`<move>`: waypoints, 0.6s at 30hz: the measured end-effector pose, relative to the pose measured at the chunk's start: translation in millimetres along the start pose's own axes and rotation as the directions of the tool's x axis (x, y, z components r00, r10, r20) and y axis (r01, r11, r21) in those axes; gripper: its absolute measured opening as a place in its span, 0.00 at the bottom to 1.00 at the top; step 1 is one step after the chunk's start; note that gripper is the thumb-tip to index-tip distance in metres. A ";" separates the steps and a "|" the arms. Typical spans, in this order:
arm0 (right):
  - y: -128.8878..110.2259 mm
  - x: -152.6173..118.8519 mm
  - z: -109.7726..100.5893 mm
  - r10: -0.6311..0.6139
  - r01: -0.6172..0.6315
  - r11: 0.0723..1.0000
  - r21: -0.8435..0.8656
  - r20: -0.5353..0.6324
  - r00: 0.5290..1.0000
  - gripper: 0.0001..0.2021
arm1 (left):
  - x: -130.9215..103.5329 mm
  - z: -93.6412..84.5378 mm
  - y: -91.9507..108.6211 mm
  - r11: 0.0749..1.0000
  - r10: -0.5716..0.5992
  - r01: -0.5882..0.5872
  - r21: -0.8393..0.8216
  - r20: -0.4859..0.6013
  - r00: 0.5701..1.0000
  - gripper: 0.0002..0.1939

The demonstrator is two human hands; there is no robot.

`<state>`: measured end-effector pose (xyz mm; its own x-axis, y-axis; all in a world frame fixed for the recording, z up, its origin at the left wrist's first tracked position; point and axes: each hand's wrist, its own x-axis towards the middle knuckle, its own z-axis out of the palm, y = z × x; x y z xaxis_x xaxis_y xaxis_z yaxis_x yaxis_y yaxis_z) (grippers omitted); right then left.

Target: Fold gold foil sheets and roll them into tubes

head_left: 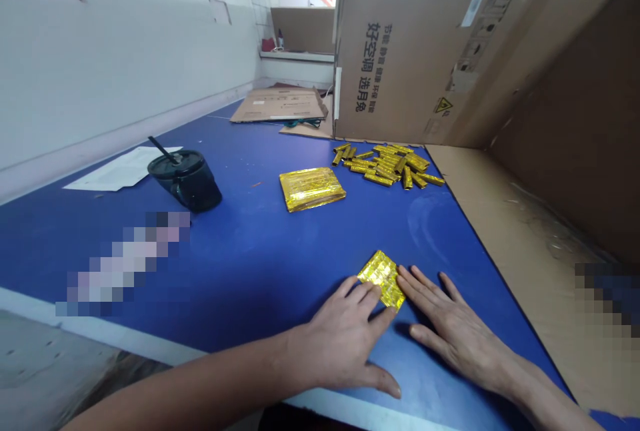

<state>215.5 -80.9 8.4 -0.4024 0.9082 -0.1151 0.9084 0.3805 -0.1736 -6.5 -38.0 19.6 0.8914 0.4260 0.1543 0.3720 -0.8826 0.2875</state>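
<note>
A small sheet of shiny gold foil [383,276] lies on the blue tabletop close to me. My left hand [350,331] rests over its near left side, fingers spread, with fingertips on the foil and the thumb out to the right. My right hand [445,314] reaches in from the right with its fingers stretched out, the fingertips touching the foil's right edge. Farther off sits a flat stack of gold foil sheets [313,188]. Behind it to the right is a loose heap of small rolled or folded gold foil pieces [390,163].
A dark mug with a lid and straw [187,181] stands at the left, beside a white paper sheet [115,170]. A large cardboard box [410,84] rises behind the gold heap. Flattened cardboard [280,104] lies at the far end, and a wall borders the left side.
</note>
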 end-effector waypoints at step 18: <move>-2.9 47.0 -8.2 -0.194 0.192 0.980 0.058 0.017 0.981 0.30 | 1.6 5.3 -5.1 1.000 0.013 -0.013 -0.012 0.017 1.000 0.39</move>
<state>194.8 -37.9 11.5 -0.5725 0.8143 -0.0955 0.8057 0.5373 -0.2491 -5.5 -33.9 13.3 0.9006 0.4109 0.1419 0.3573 -0.8856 0.2968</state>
